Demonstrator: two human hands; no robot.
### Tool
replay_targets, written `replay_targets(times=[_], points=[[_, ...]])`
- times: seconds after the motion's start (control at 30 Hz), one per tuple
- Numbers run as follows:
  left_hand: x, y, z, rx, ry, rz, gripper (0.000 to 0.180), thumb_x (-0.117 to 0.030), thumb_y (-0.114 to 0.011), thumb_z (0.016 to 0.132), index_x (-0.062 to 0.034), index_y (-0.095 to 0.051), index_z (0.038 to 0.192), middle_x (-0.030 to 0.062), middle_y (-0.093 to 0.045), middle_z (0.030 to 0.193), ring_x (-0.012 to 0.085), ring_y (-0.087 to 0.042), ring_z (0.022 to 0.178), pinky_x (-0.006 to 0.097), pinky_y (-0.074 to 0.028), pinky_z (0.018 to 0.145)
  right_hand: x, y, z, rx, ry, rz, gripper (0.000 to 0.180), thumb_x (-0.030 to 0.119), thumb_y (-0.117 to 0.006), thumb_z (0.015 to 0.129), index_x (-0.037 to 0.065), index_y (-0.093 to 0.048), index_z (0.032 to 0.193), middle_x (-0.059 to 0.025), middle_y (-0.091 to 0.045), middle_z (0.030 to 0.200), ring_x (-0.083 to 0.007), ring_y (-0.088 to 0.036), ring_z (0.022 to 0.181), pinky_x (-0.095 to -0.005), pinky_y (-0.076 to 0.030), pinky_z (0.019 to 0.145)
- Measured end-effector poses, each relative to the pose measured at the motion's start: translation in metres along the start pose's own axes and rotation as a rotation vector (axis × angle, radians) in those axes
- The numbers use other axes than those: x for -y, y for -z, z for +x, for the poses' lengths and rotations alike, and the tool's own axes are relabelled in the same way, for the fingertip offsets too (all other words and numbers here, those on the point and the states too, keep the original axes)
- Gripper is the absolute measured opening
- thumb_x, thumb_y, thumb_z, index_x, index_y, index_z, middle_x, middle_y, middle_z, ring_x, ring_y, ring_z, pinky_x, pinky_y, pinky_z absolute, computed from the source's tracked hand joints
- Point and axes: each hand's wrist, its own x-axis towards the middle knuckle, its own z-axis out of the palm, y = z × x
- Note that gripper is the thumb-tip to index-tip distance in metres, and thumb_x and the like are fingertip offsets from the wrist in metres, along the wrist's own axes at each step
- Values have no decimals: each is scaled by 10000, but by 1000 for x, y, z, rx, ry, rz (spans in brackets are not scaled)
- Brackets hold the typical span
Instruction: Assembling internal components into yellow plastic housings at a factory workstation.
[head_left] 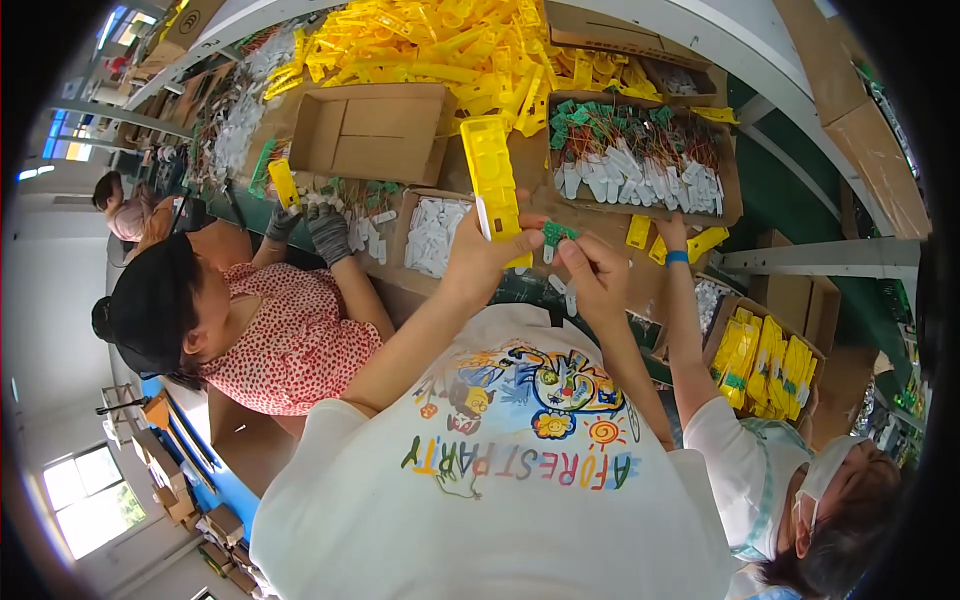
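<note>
A long yellow plastic casing stands tilted upward in my left hand, its moulded inner side showing. The fingers of that hand are closed round its lower end. Just to the right, my right hand pinches a small green circuit board between thumb and fingertips. The board is close to the left fingertips; whether they touch it I cannot tell. A white piece shows just below the board. Loose white plastic parts lie on the bench under my hands.
Yellow casings are heaped at the back. Near them are an empty-looking cardboard box, a box of white parts and a tray of wired boards. A gloved co-worker works at left, another person reaches in at right beside boxed casings.
</note>
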Motion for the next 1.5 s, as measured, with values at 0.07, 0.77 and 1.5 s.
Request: replay_targets(times=[0.07,0.77,1.5], points=[[11,-2,-2,-26,-40,8,496,-4,-702,736,-15,-454,1166,74,-642,870,146,-613,817,269,-487,741,4,-6,-3,-106,125,-63,257,147,-585,873,-8,-586,669,-56,-481,576,-109,-430,508,-261,-327,480],[51,-115,13,319,134,-467,431,-272,-291,977,-7,-402,1299,140,-482,1301,227,-499,1137,370,-388,986,40,91,-2,-51,128,-371,234,132,-562,851,8,-499,663,-134,-502,592,-297,-519,514,-368,-368,468],[78,-104,13,71,-109,-34,401,-238,-331,983,16,-438,1274,92,-561,1139,151,-546,986,283,-418,867,31,102,-4,87,-277,-214,300,186,-580,850,-21,-628,638,-97,-569,500,-151,-512,419,-325,-382,439]])
